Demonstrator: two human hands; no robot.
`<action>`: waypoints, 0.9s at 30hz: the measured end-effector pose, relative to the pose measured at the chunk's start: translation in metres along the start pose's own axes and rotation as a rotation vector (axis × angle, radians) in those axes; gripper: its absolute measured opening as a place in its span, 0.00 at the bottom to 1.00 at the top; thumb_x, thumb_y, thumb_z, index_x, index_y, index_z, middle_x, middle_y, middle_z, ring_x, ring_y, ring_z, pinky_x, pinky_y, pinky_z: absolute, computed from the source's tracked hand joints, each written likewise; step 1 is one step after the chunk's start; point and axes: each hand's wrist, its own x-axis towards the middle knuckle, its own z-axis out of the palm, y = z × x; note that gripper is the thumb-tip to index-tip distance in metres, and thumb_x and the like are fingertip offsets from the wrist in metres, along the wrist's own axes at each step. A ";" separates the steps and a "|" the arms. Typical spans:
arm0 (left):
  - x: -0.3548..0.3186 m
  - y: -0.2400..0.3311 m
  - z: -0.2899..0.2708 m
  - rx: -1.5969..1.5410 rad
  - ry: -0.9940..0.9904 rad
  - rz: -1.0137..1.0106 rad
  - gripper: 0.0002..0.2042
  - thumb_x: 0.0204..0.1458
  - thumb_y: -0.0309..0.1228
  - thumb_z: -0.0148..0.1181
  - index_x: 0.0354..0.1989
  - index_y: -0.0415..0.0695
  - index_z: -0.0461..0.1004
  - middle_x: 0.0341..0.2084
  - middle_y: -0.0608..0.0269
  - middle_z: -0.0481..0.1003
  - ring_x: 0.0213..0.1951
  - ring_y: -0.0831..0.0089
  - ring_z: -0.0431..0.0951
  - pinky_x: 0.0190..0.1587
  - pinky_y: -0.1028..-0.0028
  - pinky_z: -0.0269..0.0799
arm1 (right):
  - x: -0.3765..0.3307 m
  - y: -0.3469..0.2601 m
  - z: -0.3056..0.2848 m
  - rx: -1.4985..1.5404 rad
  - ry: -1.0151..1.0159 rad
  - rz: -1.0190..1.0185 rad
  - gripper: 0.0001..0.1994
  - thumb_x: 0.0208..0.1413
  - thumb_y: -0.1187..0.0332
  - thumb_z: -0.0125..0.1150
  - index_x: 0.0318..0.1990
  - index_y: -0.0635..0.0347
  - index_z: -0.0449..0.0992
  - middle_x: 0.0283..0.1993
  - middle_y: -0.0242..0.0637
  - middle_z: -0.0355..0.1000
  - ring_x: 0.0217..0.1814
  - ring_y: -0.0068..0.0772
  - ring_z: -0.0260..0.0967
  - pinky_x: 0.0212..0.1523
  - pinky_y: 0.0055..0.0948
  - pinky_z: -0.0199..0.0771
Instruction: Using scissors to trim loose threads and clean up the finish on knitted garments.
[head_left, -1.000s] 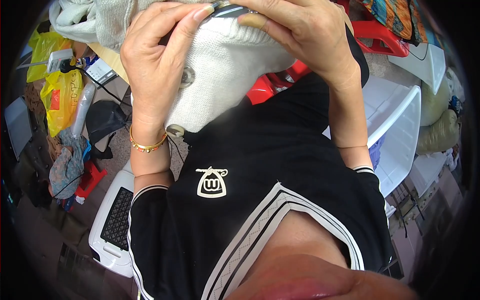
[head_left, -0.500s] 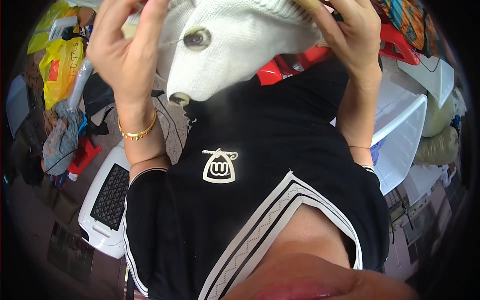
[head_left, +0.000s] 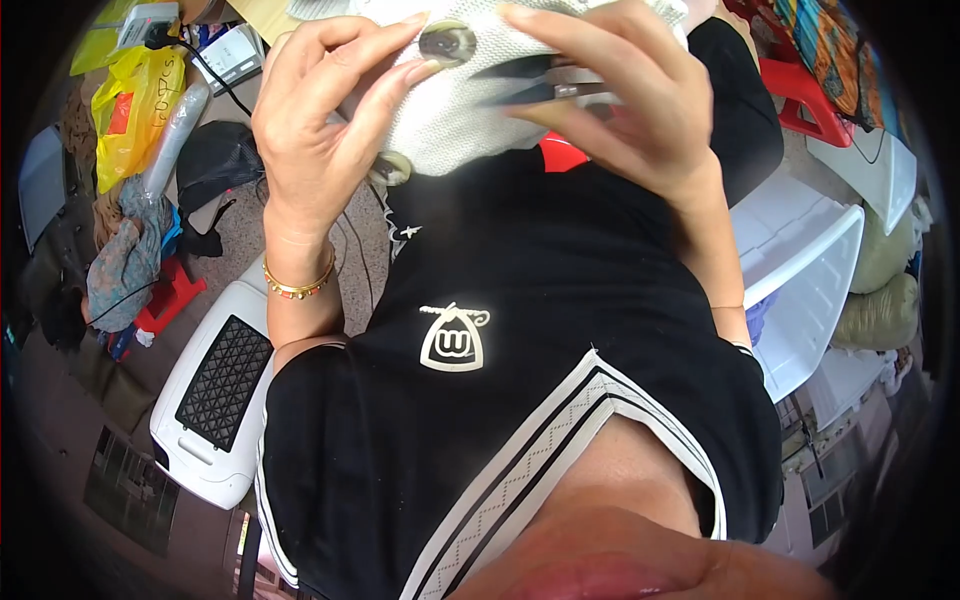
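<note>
My left hand (head_left: pixel 315 130) is closed on a large round dark-and-cream button (head_left: pixel 447 43), its thumb and forefinger pinching the rim. The button sits on a white knitted garment (head_left: pixel 440 135), which hangs in front of me above my lap. A second, similar button (head_left: pixel 391 168) shows lower down, near the garment's edge. My right hand (head_left: pixel 645 105) is closed around a pair of thread snips (head_left: pixel 545 88). Their dark blades point left, toward the upper button, over the knit. Motion smears the right fingers and the snips a little.
At the right stand a white plastic bin (head_left: pixel 800 310) and a red stool (head_left: pixel 805 100). Left are a white appliance with a black grille (head_left: pixel 227 385), a yellow plastic bag (head_left: pixel 135 110) and a dark cable (head_left: pixel 215 70). Patterned cloth (head_left: pixel 830 50) hangs at upper right.
My left hand has come inward and now pinches the upper button. My right hand has moved left and down, and thread snips now show in it. The garment has shifted up and is bunched.
</note>
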 end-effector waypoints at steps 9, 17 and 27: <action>-0.003 -0.012 0.006 -0.158 0.100 -0.025 0.11 0.45 0.21 0.70 0.39 0.41 0.83 0.32 0.63 0.77 0.33 0.75 0.75 0.36 0.79 0.68 | 0.016 0.026 0.038 0.083 0.207 -0.246 0.20 0.40 0.79 0.64 0.46 0.60 0.82 0.25 0.35 0.68 0.22 0.29 0.66 0.23 0.26 0.64; -0.003 -0.004 0.014 0.038 0.268 0.068 0.10 0.40 0.20 0.73 0.33 0.42 0.84 0.26 0.65 0.76 0.28 0.77 0.74 0.31 0.79 0.68 | 0.019 0.026 0.036 0.107 0.210 -0.329 0.16 0.45 0.73 0.69 0.45 0.60 0.82 0.26 0.34 0.70 0.22 0.29 0.67 0.23 0.26 0.65; 0.006 -0.004 0.022 -0.040 0.274 0.215 0.08 0.44 0.18 0.69 0.34 0.41 0.81 0.41 0.54 0.79 0.37 0.70 0.79 0.41 0.76 0.75 | 0.026 0.064 0.058 0.280 0.350 -0.538 0.15 0.46 0.81 0.61 0.43 0.65 0.81 0.26 0.37 0.71 0.25 0.30 0.64 0.26 0.27 0.64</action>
